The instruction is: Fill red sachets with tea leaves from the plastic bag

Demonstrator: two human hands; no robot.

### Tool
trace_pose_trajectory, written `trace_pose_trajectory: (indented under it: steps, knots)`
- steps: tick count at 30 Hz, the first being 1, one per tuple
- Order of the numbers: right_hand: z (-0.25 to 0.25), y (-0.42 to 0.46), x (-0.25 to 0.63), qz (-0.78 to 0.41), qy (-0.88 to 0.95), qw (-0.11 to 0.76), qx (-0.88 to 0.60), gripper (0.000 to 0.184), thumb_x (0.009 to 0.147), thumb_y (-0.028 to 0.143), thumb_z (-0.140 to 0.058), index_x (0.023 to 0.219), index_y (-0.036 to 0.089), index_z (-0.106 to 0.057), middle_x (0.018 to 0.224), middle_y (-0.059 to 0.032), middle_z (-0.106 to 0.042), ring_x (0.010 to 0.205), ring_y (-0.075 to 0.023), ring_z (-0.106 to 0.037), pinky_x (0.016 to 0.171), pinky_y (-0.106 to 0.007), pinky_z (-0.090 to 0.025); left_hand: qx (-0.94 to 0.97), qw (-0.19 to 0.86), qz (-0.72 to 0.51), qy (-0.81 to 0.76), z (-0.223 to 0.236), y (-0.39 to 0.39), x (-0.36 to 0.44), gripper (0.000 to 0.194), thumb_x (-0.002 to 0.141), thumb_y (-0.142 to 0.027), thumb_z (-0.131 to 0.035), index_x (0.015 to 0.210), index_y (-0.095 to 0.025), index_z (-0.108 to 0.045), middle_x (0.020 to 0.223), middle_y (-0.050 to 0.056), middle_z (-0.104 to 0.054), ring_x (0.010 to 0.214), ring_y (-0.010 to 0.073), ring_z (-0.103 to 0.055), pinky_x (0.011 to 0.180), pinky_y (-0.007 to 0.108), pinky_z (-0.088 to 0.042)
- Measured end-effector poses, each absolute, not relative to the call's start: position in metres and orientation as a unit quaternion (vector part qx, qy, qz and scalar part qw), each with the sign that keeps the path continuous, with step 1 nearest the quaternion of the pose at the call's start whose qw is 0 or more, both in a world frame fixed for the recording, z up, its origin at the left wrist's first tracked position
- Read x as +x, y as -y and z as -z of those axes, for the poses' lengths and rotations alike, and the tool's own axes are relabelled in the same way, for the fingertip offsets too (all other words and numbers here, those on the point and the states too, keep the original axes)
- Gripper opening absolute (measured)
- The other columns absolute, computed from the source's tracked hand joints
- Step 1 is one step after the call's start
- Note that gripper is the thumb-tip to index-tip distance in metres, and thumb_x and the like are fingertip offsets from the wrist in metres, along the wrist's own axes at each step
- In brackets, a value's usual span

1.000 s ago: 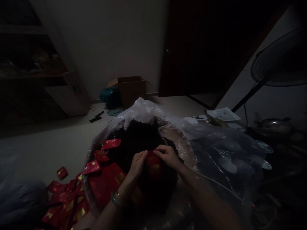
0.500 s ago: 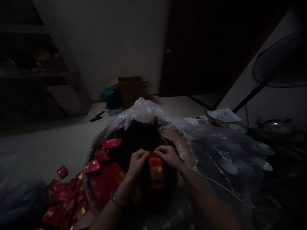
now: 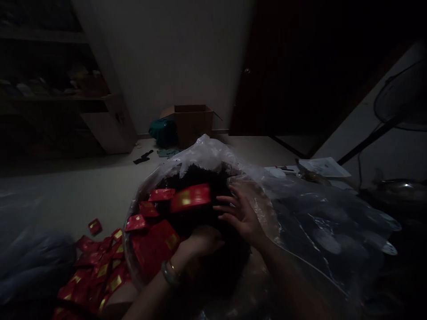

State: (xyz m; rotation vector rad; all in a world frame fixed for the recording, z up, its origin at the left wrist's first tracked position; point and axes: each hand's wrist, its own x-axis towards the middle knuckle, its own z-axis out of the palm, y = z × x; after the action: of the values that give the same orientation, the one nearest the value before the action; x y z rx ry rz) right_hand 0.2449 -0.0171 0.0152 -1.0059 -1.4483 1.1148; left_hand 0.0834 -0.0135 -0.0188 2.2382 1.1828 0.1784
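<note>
Red packet [image 3: 191,198] shifted away from hands [image 3: 245,218], blurred, unreadable

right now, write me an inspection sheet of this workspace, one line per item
Surface: pale floor; on it, a round container lined with clear plastic
Things in work: blurred red packet over dark material, resting or airborne unclear; further red packets at the container's left side
Clutter: loose packets heaped outside, left; dark scrap on the floor
Hands: left hand blurred, grip unclear; right hand open beside the blurred packet
Cables: dark cord near the fan stand
Surroundings: dim; open cardboard box, teal bundle, dark door
</note>
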Motion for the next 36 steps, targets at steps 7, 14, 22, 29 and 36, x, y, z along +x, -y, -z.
trace_pose_trajectory:
  steps: [7, 14, 22, 29, 36]
  knots:
    - [0.0, 0.012, 0.246, -0.459, 0.714, 0.219, -0.481, 0.033, 0.081, 0.034, -0.059, 0.111, 0.018, -0.062, 0.093, -0.0075, -0.068, 0.082, -0.0223, -0.068, 0.071, -0.034, -0.054, 0.795, 0.154, 0.049, -0.585, -0.015, -0.003, 0.045, 0.021, 0.072, -0.025, -0.068, 0.092, -0.017, -0.071, 0.1, 0.016, -0.07, 0.09, 0.0302, -0.066, 0.07, 0.031, -0.046]
    - [0.014, 0.04, 0.207, -0.404, 0.794, -0.069, -0.449, 0.046, 0.066, 0.048, -0.074, 0.1, 0.018, -0.065, 0.09, -0.0087, -0.07, 0.079, -0.0269, -0.067, 0.057, -0.028, -0.046, 0.769, 0.142, 0.116, -0.612, -0.029, -0.004, 0.026, 0.034, 0.068, -0.028, -0.072, 0.098, -0.013, -0.068, 0.095, 0.02, -0.07, 0.088, 0.0353, -0.068, 0.07, 0.038, -0.05]
    - [0.044, 0.051, 0.18, -0.472, 0.716, 0.074, -0.509, 0.051, 0.058, 0.023, -0.076, 0.103, 0.015, -0.054, 0.092, -0.0072, -0.067, 0.08, -0.0235, -0.064, 0.06, -0.026, -0.044, 0.795, 0.247, 0.07, -0.55, -0.022, -0.004, 0.025, 0.025, 0.063, -0.01, -0.062, 0.085, -0.02, -0.067, 0.083, 0.005, -0.071, 0.073, 0.0189, -0.066, 0.058, 0.022, -0.043]
    - [0.048, 0.03, 0.187, -0.494, 0.632, 0.305, -0.513, 0.013, 0.067, 0.011, -0.062, 0.076, 0.018, -0.056, 0.074, 0.0014, -0.062, 0.071, -0.015, -0.059, 0.064, -0.024, -0.043, 0.738, 0.368, -0.206, -0.527, -0.013, -0.016, 0.028, 0.015, 0.068, -0.012, -0.055, 0.081, -0.017, -0.06, 0.069, -0.002, -0.064, 0.064, 0.0128, -0.058, 0.056, 0.02, -0.041]
    - [0.042, 0.019, 0.2, -0.429, 0.588, 0.399, -0.557, 0.004, 0.067, 0.018, -0.062, 0.07, 0.018, -0.06, 0.069, 0.0012, -0.063, 0.069, -0.0168, -0.059, 0.065, -0.027, -0.045, 0.658, 0.388, -0.373, -0.527, 0.001, -0.023, 0.041, 0.012, 0.068, -0.027, -0.063, 0.077, -0.018, -0.06, 0.069, -0.001, -0.064, 0.066, 0.0151, -0.059, 0.061, 0.025, -0.044]
